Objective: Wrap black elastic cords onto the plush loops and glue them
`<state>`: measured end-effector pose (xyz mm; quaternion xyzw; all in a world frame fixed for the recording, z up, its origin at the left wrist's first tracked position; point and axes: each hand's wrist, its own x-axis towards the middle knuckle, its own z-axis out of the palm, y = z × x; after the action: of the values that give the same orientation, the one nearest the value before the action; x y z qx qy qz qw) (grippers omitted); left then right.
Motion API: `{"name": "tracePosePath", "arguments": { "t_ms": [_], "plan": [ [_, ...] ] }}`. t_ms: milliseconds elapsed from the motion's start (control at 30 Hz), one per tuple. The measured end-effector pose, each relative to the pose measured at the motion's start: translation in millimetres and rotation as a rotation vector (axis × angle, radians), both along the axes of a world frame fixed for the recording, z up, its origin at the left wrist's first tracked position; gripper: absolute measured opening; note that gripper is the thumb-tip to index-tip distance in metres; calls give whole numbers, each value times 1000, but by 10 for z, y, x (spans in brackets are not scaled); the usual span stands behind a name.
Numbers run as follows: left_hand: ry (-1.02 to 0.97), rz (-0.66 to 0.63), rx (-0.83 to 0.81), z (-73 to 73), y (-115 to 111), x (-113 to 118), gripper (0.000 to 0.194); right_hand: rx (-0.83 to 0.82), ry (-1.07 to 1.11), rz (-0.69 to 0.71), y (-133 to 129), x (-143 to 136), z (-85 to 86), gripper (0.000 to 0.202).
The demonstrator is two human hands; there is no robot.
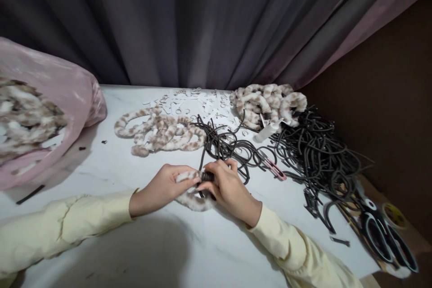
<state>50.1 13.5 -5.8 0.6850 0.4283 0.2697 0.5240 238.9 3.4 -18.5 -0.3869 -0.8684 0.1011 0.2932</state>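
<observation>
Low on a white table (216, 256), seen by the head camera, two bare hands meet. The left hand (164, 190) pinches a furry loop (195, 202), white with brown spots; the right hand (231, 190) grips a dark end (208, 176) against it, partly hiding where they meet. The step in hand seems to be fitting the two together; the next move would call for a steady left pinch and a small push or twist from the right. Beyond lie other loops (165, 132) and black cords (320, 153); a bag (79, 92) sits left, scissors (380, 237) far right.
</observation>
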Motion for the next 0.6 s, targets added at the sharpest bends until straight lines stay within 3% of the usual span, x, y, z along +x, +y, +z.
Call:
{"name": "tracePosePath", "arguments": {
  "t_ms": [133,267,367,600],
  "plan": [
    [95,41,418,-107,-20,-40,20,-70,16,-3,-8,32,45,17],
    [85,20,885,-249,-32,-92,17,-24,-11,48,-19,51,61,16],
    [116,-13,980,-281,-24,-97,18,41,-67,57,-17,59,57,19],
    [131,-49,996,-263,-9,-95,21,93,-133,59,-20,43,47,20]
  ]
}}
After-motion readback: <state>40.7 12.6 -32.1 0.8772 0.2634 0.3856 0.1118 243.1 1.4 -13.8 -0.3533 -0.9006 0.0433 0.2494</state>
